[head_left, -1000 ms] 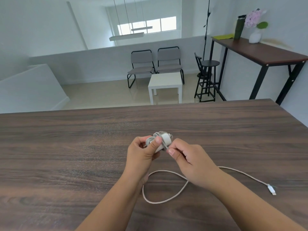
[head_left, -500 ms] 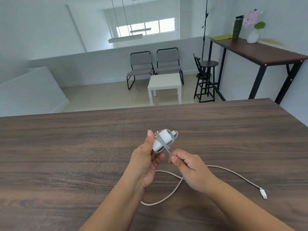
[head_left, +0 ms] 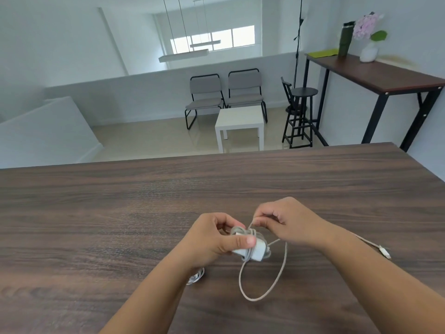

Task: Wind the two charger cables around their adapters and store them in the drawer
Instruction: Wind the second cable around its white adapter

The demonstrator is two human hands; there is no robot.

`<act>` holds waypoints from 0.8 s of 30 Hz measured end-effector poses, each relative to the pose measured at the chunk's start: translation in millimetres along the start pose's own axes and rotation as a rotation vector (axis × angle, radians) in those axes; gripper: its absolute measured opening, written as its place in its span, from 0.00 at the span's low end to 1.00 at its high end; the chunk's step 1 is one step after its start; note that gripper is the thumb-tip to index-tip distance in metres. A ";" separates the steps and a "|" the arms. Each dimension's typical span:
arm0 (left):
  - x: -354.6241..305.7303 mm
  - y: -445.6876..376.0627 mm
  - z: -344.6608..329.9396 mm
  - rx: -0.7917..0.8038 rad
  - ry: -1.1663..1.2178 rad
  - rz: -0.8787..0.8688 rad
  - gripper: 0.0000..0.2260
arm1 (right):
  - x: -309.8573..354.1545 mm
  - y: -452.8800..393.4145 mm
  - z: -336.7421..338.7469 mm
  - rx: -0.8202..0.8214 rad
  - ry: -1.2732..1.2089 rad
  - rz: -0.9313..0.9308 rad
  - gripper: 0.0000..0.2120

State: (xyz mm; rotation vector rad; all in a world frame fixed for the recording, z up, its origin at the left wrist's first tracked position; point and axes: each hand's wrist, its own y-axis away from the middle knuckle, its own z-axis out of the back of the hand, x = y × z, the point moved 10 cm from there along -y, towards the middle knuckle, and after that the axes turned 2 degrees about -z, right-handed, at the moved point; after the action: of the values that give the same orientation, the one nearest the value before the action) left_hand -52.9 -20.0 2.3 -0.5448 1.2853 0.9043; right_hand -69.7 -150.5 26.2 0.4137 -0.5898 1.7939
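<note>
Left hand (head_left: 212, 239) is gripping the white adapter (head_left: 255, 250) above the table (head_left: 96, 213), long axis pointing right. Right hand (head_left: 286, 221) is pinching the cable (head_left: 277, 278) just above and right of it, nearer the slack loop.

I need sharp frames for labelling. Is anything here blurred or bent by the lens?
Head view: the hands and white adapter are fairly sharp; the flowers at upper right are smeared; the wide lens bows the table far edge; daylight is soft, with faint shadows.
</note>
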 end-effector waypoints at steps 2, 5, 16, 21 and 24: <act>1.1 1.5 0.8 -0.016 -0.149 -0.007 0.24 | 8.6 0.2 0.1 -0.003 0.089 0.044 0.06; 1.4 1.3 9.7 -0.133 -0.343 -0.043 0.29 | 17.7 2.1 3.8 -0.058 0.127 0.072 0.07; 7.2 1.7 38.7 -0.507 0.218 -0.058 0.34 | 40.7 31.6 12.4 -0.430 -0.051 0.124 0.12; 14.5 -8.3 15.5 -0.386 0.658 0.056 0.23 | 45.9 40.9 4.6 -0.508 -0.122 0.092 0.14; 16.3 -7.0 9.3 -0.361 0.701 0.092 0.22 | 42.8 42.9 3.1 -0.524 -0.149 0.073 0.13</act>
State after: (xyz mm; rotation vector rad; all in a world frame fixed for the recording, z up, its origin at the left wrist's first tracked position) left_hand -41.5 -12.3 -12.2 -1.1650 1.7920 1.0756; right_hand -123.3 -128.8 44.6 0.1646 -1.1558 1.6064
